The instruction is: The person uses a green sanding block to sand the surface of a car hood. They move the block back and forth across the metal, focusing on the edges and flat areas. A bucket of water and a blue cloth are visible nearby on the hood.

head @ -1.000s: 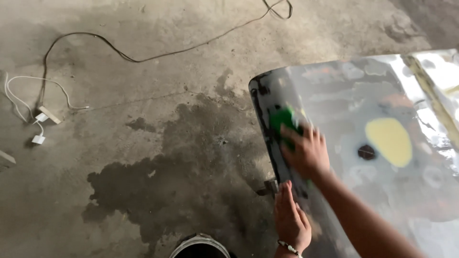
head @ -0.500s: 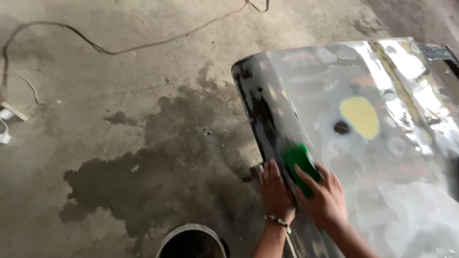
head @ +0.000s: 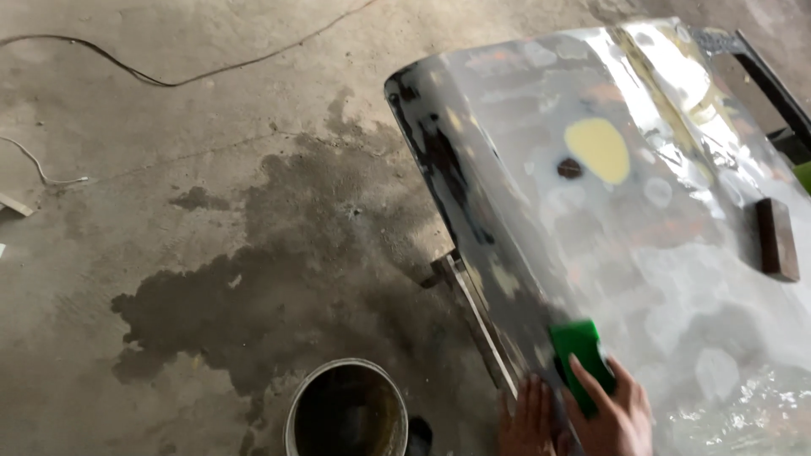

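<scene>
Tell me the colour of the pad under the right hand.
Bright green pad, seen in the head view.

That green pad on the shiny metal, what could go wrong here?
The right hand presses the green pad close to the panel's lower edge, so it might slip off, and fingers could catch the edge. The bucket stands right by the person on a wet patch of floor; a step back could tip it or slide. The brown block lying loose on the sloped panel may slide down.
</scene>
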